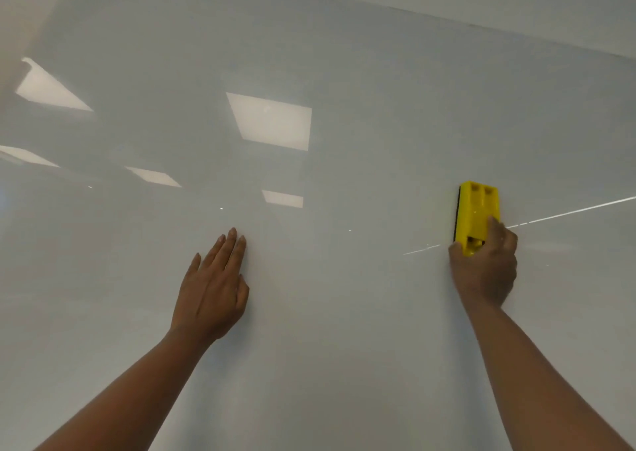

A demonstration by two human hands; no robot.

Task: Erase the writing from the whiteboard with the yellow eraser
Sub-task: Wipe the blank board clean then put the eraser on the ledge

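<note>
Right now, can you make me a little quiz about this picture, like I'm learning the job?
1. Which hand holds the yellow eraser?
2. True or false: the left hand lies flat with open fingers on the whiteboard.
3. Is any writing visible on the board: A plenty, B none that I can see?

Key: 1 the right hand; 2 true; 3 B.

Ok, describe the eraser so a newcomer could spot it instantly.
A glossy whiteboard fills the view. On its right side, the right hand holds a yellow eraser upright against the surface. It is the only brightly coloured thing, a yellow plastic block with a black strip down its left edge.
</note>
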